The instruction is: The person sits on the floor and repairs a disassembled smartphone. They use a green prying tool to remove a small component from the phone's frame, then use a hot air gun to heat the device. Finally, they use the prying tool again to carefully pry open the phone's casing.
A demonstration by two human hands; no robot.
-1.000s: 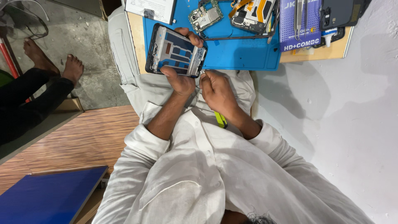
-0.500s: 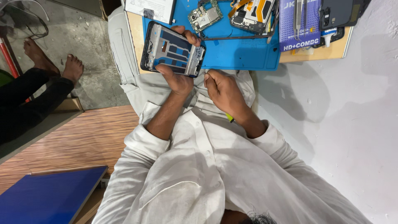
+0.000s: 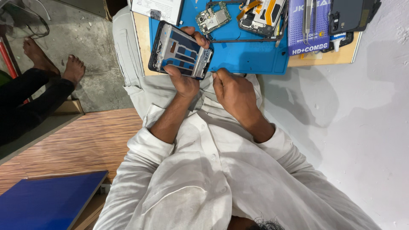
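My left hand (image 3: 184, 81) grips a stripped phone frame (image 3: 181, 50), dark-edged with blue and silver inner parts, holding it tilted over the near edge of a blue work mat (image 3: 255, 59). The thumb lies on its lower edge and the fingertips curl over its far side. My right hand (image 3: 233, 91) is curled into a loose fist just right of the frame, over my lap, its fingertips close to the frame's corner. Nothing shows inside that fist.
The mat lies on a wooden board (image 3: 142, 42) and carries a small circuit board (image 3: 213, 18), an opened phone with orange flex cable (image 3: 262, 15), a blue tool package with tweezers (image 3: 309, 25) and a dark back cover (image 3: 351, 15). Another person's bare feet (image 3: 55, 64) rest at left.
My right hand has moved up toward the frame's corner. A yellow-green object seen under that wrist earlier is now out of sight. The frame has tilted slightly in my left hand.
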